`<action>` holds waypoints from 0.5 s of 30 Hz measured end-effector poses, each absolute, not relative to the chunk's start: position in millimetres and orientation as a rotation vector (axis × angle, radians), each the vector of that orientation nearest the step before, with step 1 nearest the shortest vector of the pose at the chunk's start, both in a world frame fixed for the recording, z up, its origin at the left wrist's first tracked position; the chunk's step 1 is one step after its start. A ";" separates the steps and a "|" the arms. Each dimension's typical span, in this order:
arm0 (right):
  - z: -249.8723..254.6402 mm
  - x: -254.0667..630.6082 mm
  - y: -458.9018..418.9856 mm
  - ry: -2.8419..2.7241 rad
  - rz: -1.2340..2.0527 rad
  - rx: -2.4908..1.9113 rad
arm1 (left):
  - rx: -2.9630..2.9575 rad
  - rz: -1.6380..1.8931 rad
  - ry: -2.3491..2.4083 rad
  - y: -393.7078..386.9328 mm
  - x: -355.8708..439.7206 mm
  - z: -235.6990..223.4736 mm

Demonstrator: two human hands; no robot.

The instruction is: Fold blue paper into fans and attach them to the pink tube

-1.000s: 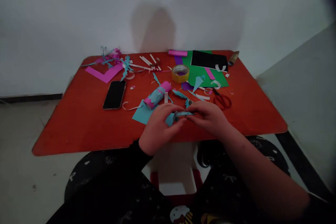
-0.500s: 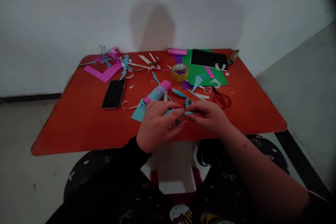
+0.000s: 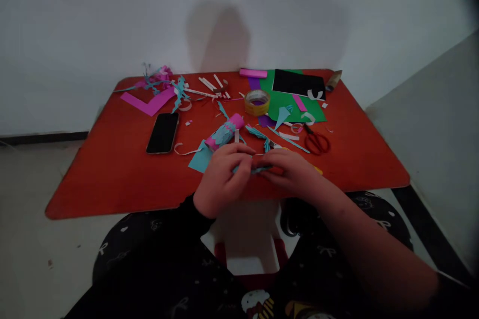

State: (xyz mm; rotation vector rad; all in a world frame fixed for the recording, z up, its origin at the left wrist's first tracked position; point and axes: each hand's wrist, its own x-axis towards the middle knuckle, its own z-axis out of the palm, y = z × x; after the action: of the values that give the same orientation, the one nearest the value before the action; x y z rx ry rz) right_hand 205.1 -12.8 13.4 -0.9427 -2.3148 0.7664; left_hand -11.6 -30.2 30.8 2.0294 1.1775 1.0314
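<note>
Your left hand (image 3: 220, 179) and right hand (image 3: 290, 172) hold the teal paper strip (image 3: 249, 171) at lower centre, fingers (image 3: 267, 158) pinched on it. It's light and flimsy and creases easily, so grip it gently near its edges.

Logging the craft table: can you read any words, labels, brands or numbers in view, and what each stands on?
No readable text anywhere.
Tan cylindrical tube at the far corner: any marking too blurred.
Yellow roll of adhesive tape: no print legible.
Black smartphone: screen dark, nothing shown.

Head-worn; looking down at hands (image 3: 222, 177)
</note>
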 end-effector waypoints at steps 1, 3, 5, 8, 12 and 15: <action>12.5 205.2 -12.7 -2.300 0.763 -0.930 | 1.899 1.038 1.166 -27.8 -12.0 27.7; 10.8 205.7 -12.4 -2.262 0.748 -0.924 | 1.680 1.032 1.143 -22.9 -12.7 20.7; 9.8 206.4 -12.2 -2.226 0.720 -0.932 | 1.547 0.987 1.114 -19.6 -13.1 15.2; 10.0 206.8 -12.5 -2.162 0.699 -0.951 | 1.486 1.001 1.095 -20.4 -12.2 15.2; 11.1 207.0 -13.6 -2.015 0.700 -1.010 | 1.537 1.069 1.090 -26.8 -9.4 25.7; 12.4 207.4 -13.8 -1.961 0.706 -1.050 | 1.619 1.084 1.089 -29.2 -8.1 30.2</action>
State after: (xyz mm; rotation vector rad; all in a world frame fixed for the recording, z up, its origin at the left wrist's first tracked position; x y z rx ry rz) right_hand 207.4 -13.8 12.4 -1.0499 -1.9612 0.7060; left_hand -8.1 -29.2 30.2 1.6195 1.0889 1.0835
